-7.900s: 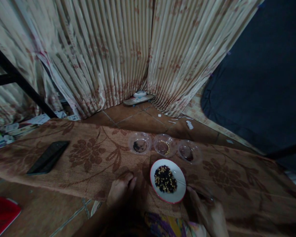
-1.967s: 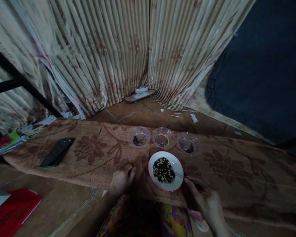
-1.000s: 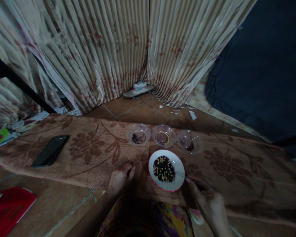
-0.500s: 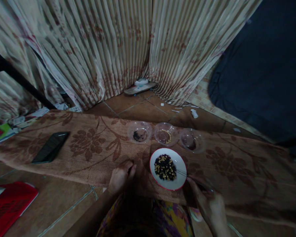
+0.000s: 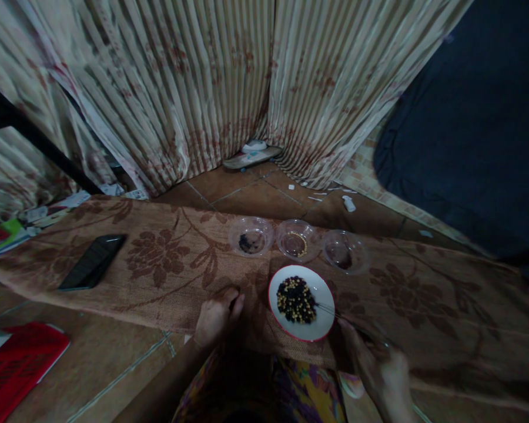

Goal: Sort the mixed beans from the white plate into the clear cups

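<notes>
Small dark and yellow grains [image 5: 296,299] lie in a round, white, red-rimmed dish [image 5: 325,286], low centre of the head view. At lower right, the right hand [image 5: 376,359] has its fingers closed around a thin pronged metal utensil [image 5: 326,308] reaching into the dish. Left of it, the left hand [image 5: 216,317] curls into a fist, contents hidden.

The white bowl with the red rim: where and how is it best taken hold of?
The bowl is probably best gripped by its left rim, from the left: it stands upright, that edge is free, and the left hand is nearby, while the thin utensil crosses the right edge.
</notes>
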The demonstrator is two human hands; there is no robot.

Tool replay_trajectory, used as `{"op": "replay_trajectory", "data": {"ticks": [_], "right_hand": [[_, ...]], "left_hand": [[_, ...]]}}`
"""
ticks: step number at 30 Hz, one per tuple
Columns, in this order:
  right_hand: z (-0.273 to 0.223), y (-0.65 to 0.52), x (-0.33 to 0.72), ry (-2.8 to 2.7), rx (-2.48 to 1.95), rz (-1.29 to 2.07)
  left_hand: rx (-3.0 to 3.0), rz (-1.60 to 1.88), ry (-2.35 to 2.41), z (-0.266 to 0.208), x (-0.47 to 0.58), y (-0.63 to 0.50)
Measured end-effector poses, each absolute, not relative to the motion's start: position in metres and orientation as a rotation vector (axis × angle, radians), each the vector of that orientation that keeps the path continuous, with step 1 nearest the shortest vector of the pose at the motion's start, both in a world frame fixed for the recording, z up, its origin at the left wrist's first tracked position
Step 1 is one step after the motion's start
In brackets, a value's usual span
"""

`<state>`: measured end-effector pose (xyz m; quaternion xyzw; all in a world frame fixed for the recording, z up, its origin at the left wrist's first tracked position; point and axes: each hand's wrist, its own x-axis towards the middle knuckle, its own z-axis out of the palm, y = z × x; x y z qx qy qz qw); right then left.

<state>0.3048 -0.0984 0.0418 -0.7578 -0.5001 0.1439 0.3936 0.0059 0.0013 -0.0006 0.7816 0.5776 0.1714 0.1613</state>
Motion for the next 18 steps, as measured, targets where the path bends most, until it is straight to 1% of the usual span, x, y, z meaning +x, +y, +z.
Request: {"op": "replay_trajectory", "data": {"ticks": [5, 12, 18], "right_hand": [[0.052, -0.092, 0.316, -1.181, -1.924, 0.293], [0.052, -0.044, 0.36, -1.119, -1.826, -0.048], [0.037, -0.028, 0.368, -1.013, -1.784, -0.03]], "left_hand": [[2.217, 0.498, 1.647, 0.0, 0.006, 0.001], [2.244, 0.565, 1.63, -0.002, 0.004, 0.002], [2.272, 0.574, 1.597, -0.004, 0.003, 0.002]]}}
